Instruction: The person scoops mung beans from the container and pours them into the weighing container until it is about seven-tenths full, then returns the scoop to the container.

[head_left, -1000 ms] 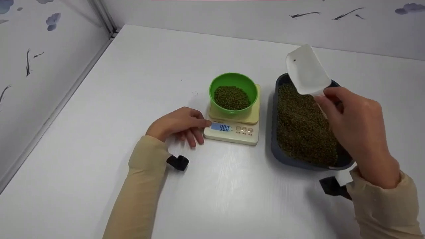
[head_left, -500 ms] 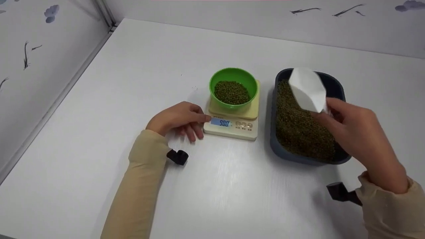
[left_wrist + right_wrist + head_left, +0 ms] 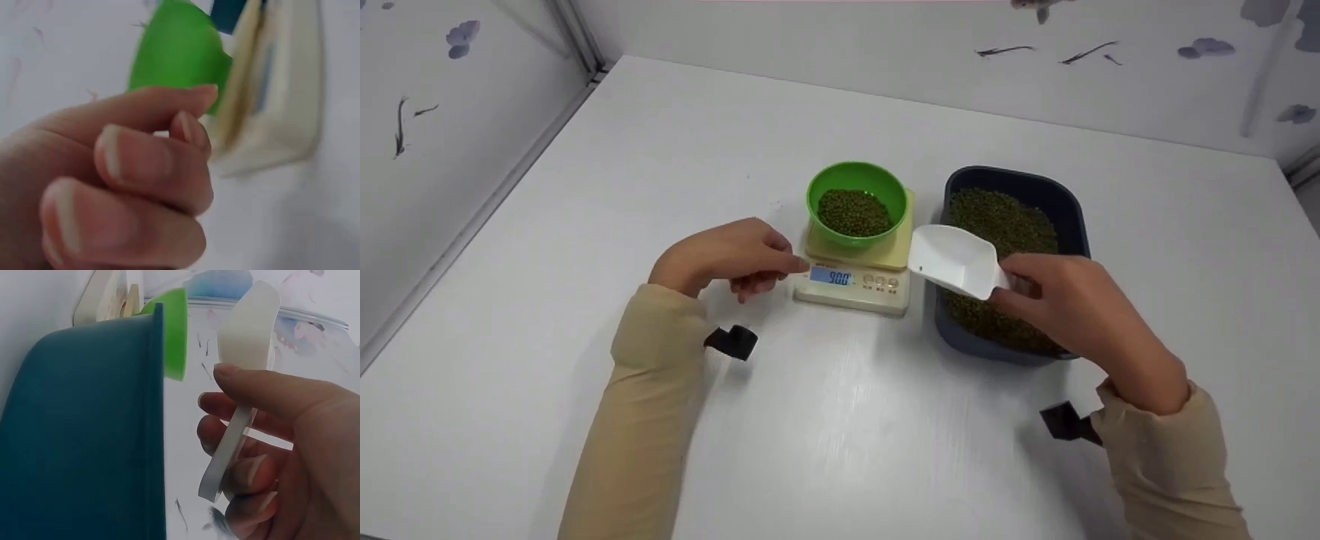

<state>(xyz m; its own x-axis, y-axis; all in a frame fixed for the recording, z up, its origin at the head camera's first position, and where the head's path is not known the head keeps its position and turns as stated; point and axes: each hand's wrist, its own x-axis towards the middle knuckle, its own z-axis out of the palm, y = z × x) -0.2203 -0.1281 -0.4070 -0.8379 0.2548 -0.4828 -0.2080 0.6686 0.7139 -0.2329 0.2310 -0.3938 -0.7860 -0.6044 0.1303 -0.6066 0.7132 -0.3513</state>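
My right hand (image 3: 1069,304) grips the handle of a white scoop (image 3: 952,259), raised over the near left side of a dark blue tub (image 3: 1012,356) of mung beans (image 3: 1005,217). One dark speck lies in the scoop. In the right wrist view, my fingers wrap the handle (image 3: 222,461). My left hand (image 3: 727,259) is at the left edge of a kitchen scale (image 3: 851,296), thumb tip by its display, which reads 90.0. Its fingers are loosely curled with nothing in them, as the left wrist view shows. A green bowl (image 3: 859,176) with mung beans sits on the scale.
The white table (image 3: 840,420) meets a patterned wall panel (image 3: 840,45) at the back and another (image 3: 450,165) on the left. A few tiny specks lie left of the bowl. Black wrist mounts (image 3: 735,342) stick out from both sleeves.
My right hand has brought the scoop down and left, from the tub's far side toward the scale. My left fingers have curled in more. The head view has shifted slightly; the reading stays 90.0.
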